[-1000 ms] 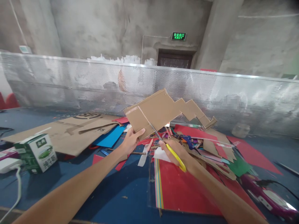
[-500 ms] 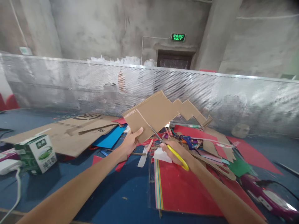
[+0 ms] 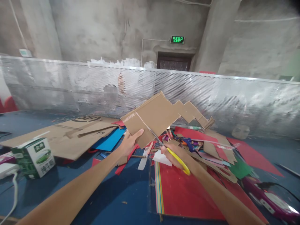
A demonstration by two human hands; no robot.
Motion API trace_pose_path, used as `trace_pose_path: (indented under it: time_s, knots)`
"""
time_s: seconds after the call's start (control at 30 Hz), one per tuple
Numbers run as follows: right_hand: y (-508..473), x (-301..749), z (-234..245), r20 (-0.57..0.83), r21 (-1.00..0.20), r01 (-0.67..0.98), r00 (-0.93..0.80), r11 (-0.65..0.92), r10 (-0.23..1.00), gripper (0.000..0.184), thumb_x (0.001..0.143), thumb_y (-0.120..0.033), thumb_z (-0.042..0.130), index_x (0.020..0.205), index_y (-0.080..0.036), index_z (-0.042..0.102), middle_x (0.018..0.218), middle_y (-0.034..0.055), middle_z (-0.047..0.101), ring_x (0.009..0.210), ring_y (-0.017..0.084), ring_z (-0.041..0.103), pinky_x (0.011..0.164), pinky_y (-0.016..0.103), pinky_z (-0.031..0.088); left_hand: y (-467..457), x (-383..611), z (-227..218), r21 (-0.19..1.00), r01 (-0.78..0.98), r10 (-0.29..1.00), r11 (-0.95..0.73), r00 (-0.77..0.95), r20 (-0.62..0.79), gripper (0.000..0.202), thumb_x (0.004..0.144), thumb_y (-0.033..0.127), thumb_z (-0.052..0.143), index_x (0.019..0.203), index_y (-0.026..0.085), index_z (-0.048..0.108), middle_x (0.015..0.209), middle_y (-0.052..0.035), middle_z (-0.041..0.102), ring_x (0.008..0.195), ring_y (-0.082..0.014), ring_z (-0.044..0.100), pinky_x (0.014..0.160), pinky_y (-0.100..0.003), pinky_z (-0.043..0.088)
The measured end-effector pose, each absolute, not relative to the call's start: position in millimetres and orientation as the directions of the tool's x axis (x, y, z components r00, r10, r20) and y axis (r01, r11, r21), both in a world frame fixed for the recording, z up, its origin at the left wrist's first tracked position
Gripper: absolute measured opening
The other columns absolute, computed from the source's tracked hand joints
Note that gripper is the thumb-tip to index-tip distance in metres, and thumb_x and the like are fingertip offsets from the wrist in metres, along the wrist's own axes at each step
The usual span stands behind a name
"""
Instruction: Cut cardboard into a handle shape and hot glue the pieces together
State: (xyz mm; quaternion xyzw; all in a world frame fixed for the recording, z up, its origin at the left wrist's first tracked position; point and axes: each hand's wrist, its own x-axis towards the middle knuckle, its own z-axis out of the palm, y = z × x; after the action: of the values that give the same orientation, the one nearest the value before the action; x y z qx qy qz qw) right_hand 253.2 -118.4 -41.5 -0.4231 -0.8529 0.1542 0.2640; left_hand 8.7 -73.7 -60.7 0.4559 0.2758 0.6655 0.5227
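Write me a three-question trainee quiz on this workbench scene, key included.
1. What does the right hand hold?
A) a ruler
B) yellow-handled scissors
C) a paintbrush

2. True or false: The left hand grips the cardboard piece.

3. Fill in the blank: The green-and-white carton stands on the ____ side of the picture.

Key:
1. B
2. True
3. left

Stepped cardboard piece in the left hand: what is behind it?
Beyond the cardboard piece, the perforated metal partition shows above its upper edge; whatever lies directly behind is covered.
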Motion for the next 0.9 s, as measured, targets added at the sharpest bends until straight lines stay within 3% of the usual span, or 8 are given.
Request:
trace_pose_path:
  time_s: [0.37,0.53,0.9]
  knots:
    - [-128,255,-36,0.274,-0.386,0.689,-0.549,0.613,0.79,0.054,0.104,-0.057,0.03,0.082,-0.019,0.062,0.075,0.0057,0.064,0.069,0.019,0.058,0.062,0.029,0.036,-73,9,-62,0.851,-0.437,0.95,-0.29,-0.029,0.309,0.053,0.068,0.035,0.091,0.113,0.015,0.07,0.119,-0.0137,0.075,0.11,-0.0311,0.071,0.1,-0.049,0.053]
    - [-130,251,-36,0.276,-0.41,0.713,-0.497,0.569,0.823,0.06,0.106,-0.056,0.021,0.084,-0.02,0.064,0.083,0.008,0.07,0.078,0.021,0.065,0.065,0.029,0.039,-73,9,-61,0.858,-0.426,0.953,-0.287,-0.031,0.303,0.054,0.067,0.037,0.091,0.112,0.015,0.07,0.119,-0.013,0.075,0.113,-0.0308,0.069,0.102,-0.048,0.053]
    - [-128,238,-36,0.263,-0.447,0.756,-0.4,0.478,0.878,0.057,0.103,-0.059,0.031,0.078,-0.02,0.064,0.076,0.006,0.069,0.074,0.021,0.066,0.065,0.028,0.036,-72,9,-63,0.839,-0.438,0.941,-0.322,-0.055,0.333,0.053,0.068,0.039,0.091,0.111,0.016,0.071,0.12,-0.0132,0.075,0.113,-0.0308,0.069,0.104,-0.05,0.051]
